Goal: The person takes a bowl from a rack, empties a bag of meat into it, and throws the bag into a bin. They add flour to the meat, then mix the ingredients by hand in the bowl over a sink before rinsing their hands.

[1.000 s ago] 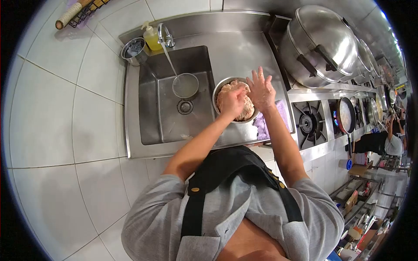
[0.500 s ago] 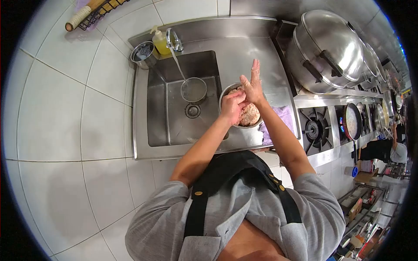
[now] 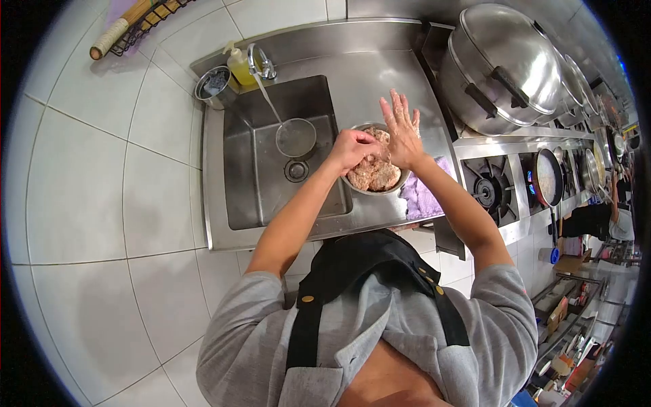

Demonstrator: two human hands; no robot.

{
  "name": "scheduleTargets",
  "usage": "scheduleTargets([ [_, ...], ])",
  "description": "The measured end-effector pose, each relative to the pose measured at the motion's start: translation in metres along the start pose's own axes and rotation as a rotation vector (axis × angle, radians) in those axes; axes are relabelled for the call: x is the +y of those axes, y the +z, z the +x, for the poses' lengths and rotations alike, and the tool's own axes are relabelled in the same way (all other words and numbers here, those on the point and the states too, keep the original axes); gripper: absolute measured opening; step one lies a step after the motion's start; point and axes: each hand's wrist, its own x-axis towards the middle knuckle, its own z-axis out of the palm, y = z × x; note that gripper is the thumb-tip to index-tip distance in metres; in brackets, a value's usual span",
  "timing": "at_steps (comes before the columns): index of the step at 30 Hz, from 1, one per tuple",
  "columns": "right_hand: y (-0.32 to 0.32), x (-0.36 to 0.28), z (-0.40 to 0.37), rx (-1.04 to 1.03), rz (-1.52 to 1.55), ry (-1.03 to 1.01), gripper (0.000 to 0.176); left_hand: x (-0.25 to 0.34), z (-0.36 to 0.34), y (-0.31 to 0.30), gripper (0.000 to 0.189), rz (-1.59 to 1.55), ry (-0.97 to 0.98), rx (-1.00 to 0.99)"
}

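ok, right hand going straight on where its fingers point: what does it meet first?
Likely the steel upstand behind the counter. The open right hand points away from the body above the meat bowl; only bare counter lies ahead. The lidded pot sits right of that line. Height is unclear.

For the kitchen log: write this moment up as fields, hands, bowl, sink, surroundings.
Left hand: fingers curled, against the right hand, over the bowl
Right hand: open, fingers spread, smeared with mixture
Bowl: metal, beside the sink, holds minced mixture
Sink: tap running onto a strainer
Nearby: purple cloth, soap bottle, large lidded pot
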Motion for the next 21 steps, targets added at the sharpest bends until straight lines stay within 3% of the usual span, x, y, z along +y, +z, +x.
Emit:
scheduleTargets([
  [1, -0.003, 0.002, -0.003, -0.011, -0.021, 0.015, 0.106, 0.000, 0.000, 0.002, 0.018, 0.259, 0.063, 0.124],
  [2, -0.002, 0.008, -0.007, -0.014, -0.023, 0.020, 0.106, -0.022, 0.007, 0.006, 0.018, 0.257, 0.062, 0.120],
  [3, 0.000, 0.015, -0.013, -0.036, -0.046, 0.035, 0.109, -0.063, 0.021, 0.013, 0.020, 0.653, 0.576, 0.236],
  [4, -0.003, 0.018, -0.016, -0.054, -0.069, 0.052, 0.113, -0.065, 0.020, 0.018, 0.022, 1.040, 1.103, 0.349],
  [6, -0.007, 0.026, -0.018, -0.076, -0.137, 0.047, 0.115, -0.065, 0.023, 0.022, 0.026, 1.044, 1.019, 0.303],
  [8, -0.014, 0.022, -0.017, -0.196, -0.134, 0.093, 0.116, -0.043, 0.019, 0.021, 0.024, 0.686, 0.704, 0.134],
  [9, -0.015, 0.017, -0.015, -0.191, -0.089, 0.122, 0.115, -0.012, -0.002, 0.029, 0.022, 0.405, 0.567, 0.185],
  [10, -0.010, 0.016, -0.015, -0.191, -0.084, 0.127, 0.115, -0.001, -0.009, 0.035, 0.022, 0.408, 0.563, 0.179],
  [13, 0.002, 0.013, -0.006, -0.126, 0.082, 0.228, 0.115, 0.000, -0.006, 0.040, 0.024, 0.337, 0.937, 0.289],
  [16, -0.002, 0.005, 0.000, -0.136, 0.032, 0.369, 0.115, -0.021, -0.002, 0.033, 0.021, 0.337, 0.867, 0.381],
  [18, -0.008, -0.001, -0.004, -0.158, -0.125, 0.177, 0.082, -0.012, -0.005, 0.026, 0.019, 0.287, 0.786, 0.398],
  [19, -0.008, -0.001, -0.004, -0.156, -0.122, 0.180, 0.082, 0.004, -0.007, 0.020, 0.018, 0.339, 0.815, 0.421],
  [21, -0.007, -0.002, -0.006, -0.335, -0.404, -0.156, 0.060, 0.025, 0.000, 0.008, 0.018, 0.463, 0.892, 0.419],
])
